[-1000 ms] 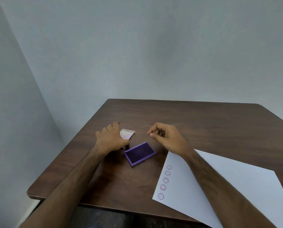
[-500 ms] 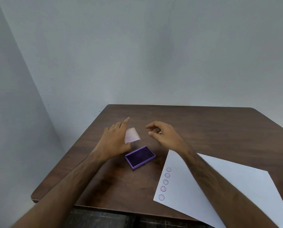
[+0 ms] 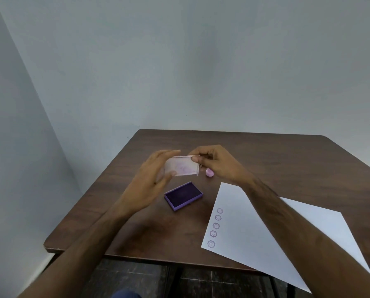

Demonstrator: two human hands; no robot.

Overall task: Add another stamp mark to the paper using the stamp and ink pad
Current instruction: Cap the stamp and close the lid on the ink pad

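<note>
A purple ink pad (image 3: 183, 195) lies uncovered on the brown table (image 3: 265, 160). Its translucent pinkish lid (image 3: 182, 166) is held up above the table, my left hand (image 3: 156, 179) gripping its left end and my right hand (image 3: 214, 162) pinching its upper right corner. A small pink stamp (image 3: 209, 173) stands on the table just under my right hand, touched by neither hand. The white paper (image 3: 272, 235) lies at the right front, with several purple stamp marks (image 3: 215, 226) in a column along its left edge.
Grey walls close in behind and to the left of the table. The table's near left corner (image 3: 48, 248) and front edge lie close below my forearms. The paper overhangs the front edge. Dark floor shows beneath.
My left hand has lifted the lid off the table and turned it upright. My right hand has come over and taken its right corner, uncovering the pink stamp on the table.
</note>
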